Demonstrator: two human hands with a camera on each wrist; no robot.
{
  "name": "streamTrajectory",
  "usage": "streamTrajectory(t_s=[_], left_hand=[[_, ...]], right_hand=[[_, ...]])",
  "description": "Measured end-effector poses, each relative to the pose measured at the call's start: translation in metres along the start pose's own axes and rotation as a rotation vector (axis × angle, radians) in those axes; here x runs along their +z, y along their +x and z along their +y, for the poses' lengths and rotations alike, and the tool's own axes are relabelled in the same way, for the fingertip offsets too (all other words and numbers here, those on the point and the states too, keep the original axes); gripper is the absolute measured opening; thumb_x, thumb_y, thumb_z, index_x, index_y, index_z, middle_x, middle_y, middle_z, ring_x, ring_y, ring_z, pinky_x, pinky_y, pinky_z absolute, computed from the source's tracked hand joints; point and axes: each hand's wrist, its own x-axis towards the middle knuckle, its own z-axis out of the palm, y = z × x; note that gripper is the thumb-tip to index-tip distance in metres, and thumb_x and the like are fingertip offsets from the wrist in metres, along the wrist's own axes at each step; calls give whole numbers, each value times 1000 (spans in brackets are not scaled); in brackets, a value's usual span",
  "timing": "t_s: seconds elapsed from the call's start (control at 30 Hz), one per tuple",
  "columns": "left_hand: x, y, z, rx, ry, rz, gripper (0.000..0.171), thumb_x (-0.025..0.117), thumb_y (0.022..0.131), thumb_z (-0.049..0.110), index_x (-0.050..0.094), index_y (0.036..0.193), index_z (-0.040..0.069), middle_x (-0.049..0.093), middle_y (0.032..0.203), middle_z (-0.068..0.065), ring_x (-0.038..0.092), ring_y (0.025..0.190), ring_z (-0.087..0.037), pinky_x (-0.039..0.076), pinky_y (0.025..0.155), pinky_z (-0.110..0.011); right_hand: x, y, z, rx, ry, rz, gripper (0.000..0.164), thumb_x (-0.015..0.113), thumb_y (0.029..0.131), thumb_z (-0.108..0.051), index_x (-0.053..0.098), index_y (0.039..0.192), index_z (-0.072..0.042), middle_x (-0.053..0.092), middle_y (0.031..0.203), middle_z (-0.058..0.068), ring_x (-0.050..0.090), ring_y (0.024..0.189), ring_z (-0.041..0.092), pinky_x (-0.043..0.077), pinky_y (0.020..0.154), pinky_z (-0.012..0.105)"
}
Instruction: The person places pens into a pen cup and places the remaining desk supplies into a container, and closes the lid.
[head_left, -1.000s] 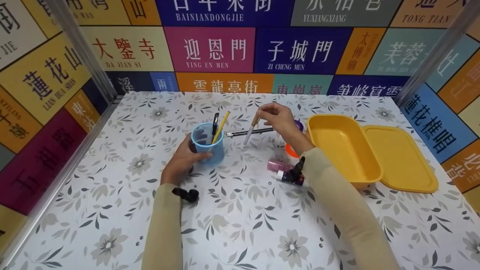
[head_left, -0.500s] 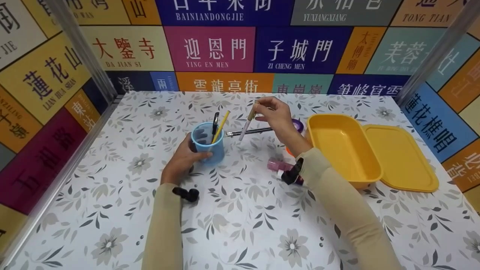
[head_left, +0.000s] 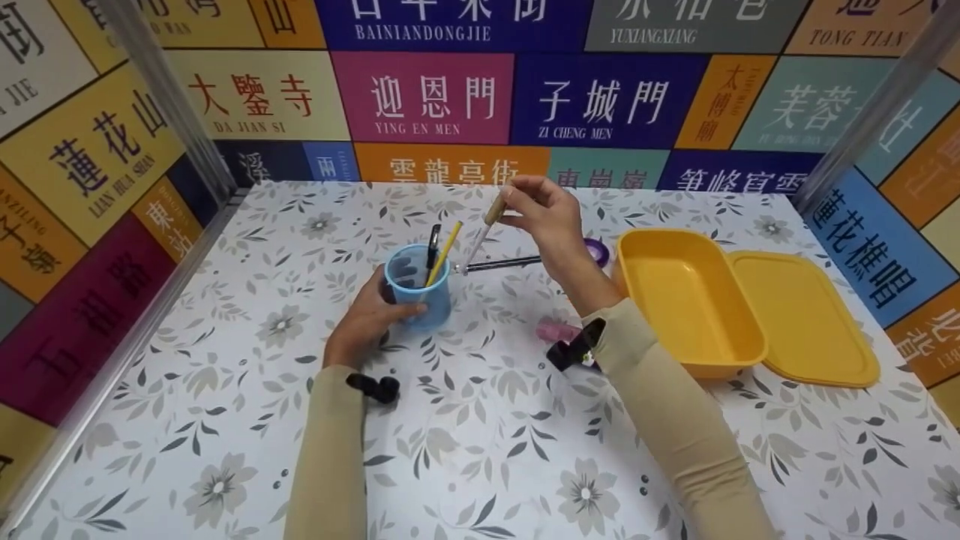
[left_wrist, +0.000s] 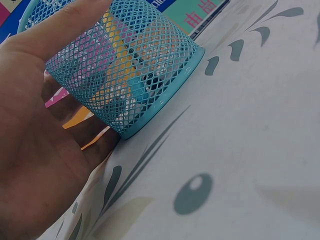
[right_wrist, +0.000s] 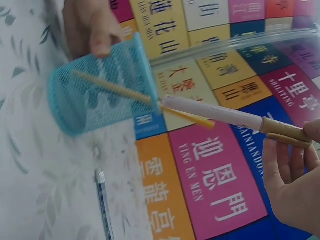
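My left hand (head_left: 364, 319) holds the light-blue mesh pen cup (head_left: 429, 307), which stands on the table, thumb on its near side. A yellow pencil (head_left: 448, 247) and a black pen (head_left: 433, 244) lean inside it. Up and to the right of the cup, my right hand (head_left: 551, 217) pinches a pen (head_left: 486, 225) by its gold-brown cap end. The pen's pale barrel slants down toward the cup; in the right wrist view its tip (right_wrist: 167, 102) overlaps the cup's rim. The left wrist view shows my left fingers (left_wrist: 95, 145) reaching behind the mesh wall.
Dark, silver-tipped sticks (head_left: 502, 263) lie right of the cup. A purple ring (head_left: 598, 252) shows behind my right wrist, and a pink cylinder (head_left: 555, 331) lies nearer. An open yellow box (head_left: 686, 300) and its lid (head_left: 817, 322) stand at the right. A sign-patterned wall (head_left: 427, 97) closes the back.
My right hand has risen and shifted slightly left with the pen, whose lower end is now closer to the cup. The left hand and the cup have stayed in place.
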Motion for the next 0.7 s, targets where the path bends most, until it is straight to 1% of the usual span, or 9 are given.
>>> streamTrajectory(t_s=[0.1, 0.2, 0.27, 0.4, 0.53, 0.7], left_hand=[[0, -1, 0, 3, -5, 5, 112, 93, 65, 39, 29, 156, 29, 38, 160, 2, 27, 153, -23, 14, 129, -49], [1, -1, 0, 8, -33, 6, 111, 93, 65, 37, 29, 156, 29, 39, 159, 2, 28, 152, -22, 14, 129, -49], [1, -2, 0, 8, -53, 0, 110, 93, 66, 35, 29, 156, 29, 39, 159, 2, 29, 152, -22, 15, 129, -48], [0, -2, 1, 11, -56, -8, 106, 91, 70, 31, 29, 156, 29, 39, 159, 2, 29, 152, -21, 17, 129, -47], [-1, -2, 3, 18, -45, -15, 104, 90, 73, 31, 28, 156, 29, 38, 160, 2, 28, 152, -21, 17, 129, -47], [-1, -1, 2, -2, -47, -16, 104, 90, 72, 31, 29, 156, 29, 38, 160, 2, 27, 153, -21, 15, 129, -48]], right_hand=[[7, -3, -2, -53, 59, 7, 29, 66, 95, -5, 59, 119, 9, 65, 93, 4, 68, 87, 16, 63, 83, 33], [14, -4, 0, -99, 93, 3, 25, 65, 95, -3, 60, 117, 9, 66, 91, 3, 68, 86, 15, 63, 83, 34], [18, -6, 2, -121, 95, 0, 25, 65, 95, -2, 60, 116, 9, 67, 91, 3, 69, 85, 16, 63, 83, 35], [23, -11, 7, -158, 44, 21, 24, 66, 94, -2, 62, 116, 7, 67, 93, 2, 68, 86, 15, 63, 83, 35], [29, -17, 15, -176, 12, 61, 24, 68, 93, -4, 64, 114, 6, 66, 93, 3, 66, 86, 14, 63, 82, 34], [35, -19, 27, -139, 29, 89, 24, 69, 93, -6, 65, 114, 5, 66, 94, 3, 67, 86, 15, 63, 83, 34]])
